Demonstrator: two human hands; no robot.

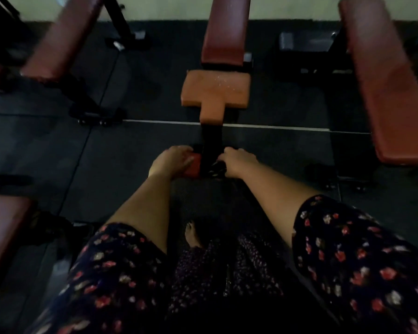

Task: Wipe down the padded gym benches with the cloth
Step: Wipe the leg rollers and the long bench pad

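Mid-floor, a bench [223, 37] runs toward the far edge by the wall. Its dark red backrest is cut off at the top, and its orange seat [215, 91] carries pale specks too small to read. At the bench's near end, the left hand [173, 161] cups a red roller [193, 168], fingers curled over its top. The right hand [238, 162] is closed around a dark, speckled wad, apparently the cloth [218, 168], just beside the black post [211, 138]. The dim light and blur hide what the cloth touches. Three more benches are cropped by the frame: at the floor's far left corner [63, 37], along the right edge [393, 97] and at the near left [3, 227]. Floral sleeves [360, 256] cover most of the near floor [130, 153].
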